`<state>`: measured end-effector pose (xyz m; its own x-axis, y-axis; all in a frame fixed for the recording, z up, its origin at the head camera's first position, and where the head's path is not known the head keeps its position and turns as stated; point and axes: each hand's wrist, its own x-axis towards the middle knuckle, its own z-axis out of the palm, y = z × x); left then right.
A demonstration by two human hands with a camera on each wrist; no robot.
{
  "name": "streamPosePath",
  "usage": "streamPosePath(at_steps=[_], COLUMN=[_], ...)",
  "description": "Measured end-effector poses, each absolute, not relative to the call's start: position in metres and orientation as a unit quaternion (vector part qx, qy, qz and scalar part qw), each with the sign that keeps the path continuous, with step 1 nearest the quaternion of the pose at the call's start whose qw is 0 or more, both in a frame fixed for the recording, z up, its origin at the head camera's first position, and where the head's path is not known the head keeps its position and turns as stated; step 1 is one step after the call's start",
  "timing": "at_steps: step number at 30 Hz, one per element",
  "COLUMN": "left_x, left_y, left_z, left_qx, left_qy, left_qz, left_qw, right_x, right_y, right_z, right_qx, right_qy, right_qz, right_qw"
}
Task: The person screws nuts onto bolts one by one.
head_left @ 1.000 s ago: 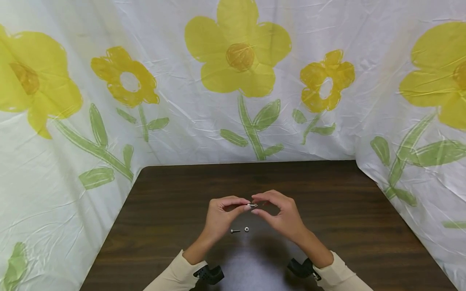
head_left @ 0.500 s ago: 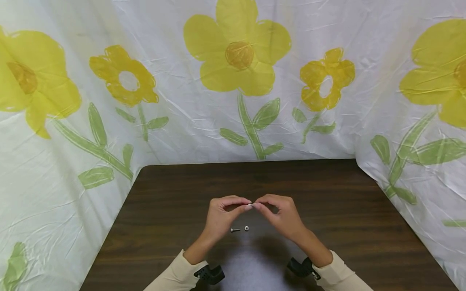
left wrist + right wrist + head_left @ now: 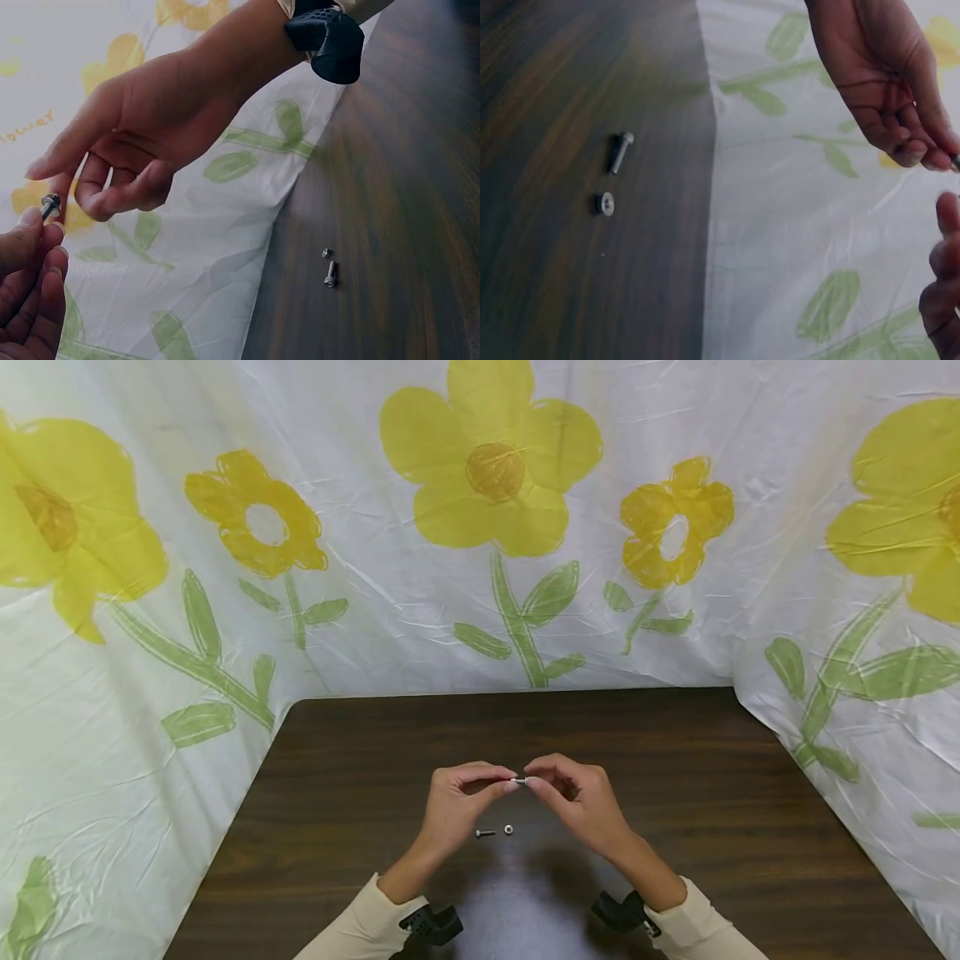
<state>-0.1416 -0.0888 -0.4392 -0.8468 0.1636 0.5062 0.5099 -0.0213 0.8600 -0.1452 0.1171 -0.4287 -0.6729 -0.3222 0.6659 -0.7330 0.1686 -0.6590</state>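
Observation:
In the head view my left hand (image 3: 453, 806) pinches a small silver bolt (image 3: 521, 782) between thumb and fingertips, above the table. A wider, nut-like piece (image 3: 51, 201) sits at the bolt's free end in the left wrist view. My right hand (image 3: 591, 803) is at that end, its thumb and index finger on either side; the left wrist view shows its thumb apart from the piece. Below the hands, a loose bolt (image 3: 485, 833) lies on its side on the table, with a nut (image 3: 508, 830) just to its right.
The dark wood-grain table (image 3: 360, 752) extends under both hands. A white cloth (image 3: 360, 635) printed with yellow flowers hangs behind it and along both sides. Dark wrist devices (image 3: 433, 927) are strapped at the cream sleeves.
My right fingertips come in on the bolt's free end half a second ago, then part slightly now. My left hand keeps its pinch in place. The loose bolt and nut lie still.

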Motion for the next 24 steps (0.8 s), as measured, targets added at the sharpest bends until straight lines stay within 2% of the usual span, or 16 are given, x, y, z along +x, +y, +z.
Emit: streamPosePath(at_steps=[10,24], left_x=[-0.142,-0.141], left_y=[-0.088,-0.089], left_z=[-0.440,-0.441], left_qx=[-0.252,-0.254], left_qy=[-0.677,-0.677], left_qz=[-0.680,-0.679], left_qw=[0.126,0.130], right_x=[-0.152,-0.152], right_y=[0.119,0.119], right_z=[-0.436,-0.439], right_qx=[0.401,0.388], right_qy=[-0.722,-0.732], right_qz=[0.520,0.518], right_qw=[0.216,0.213])
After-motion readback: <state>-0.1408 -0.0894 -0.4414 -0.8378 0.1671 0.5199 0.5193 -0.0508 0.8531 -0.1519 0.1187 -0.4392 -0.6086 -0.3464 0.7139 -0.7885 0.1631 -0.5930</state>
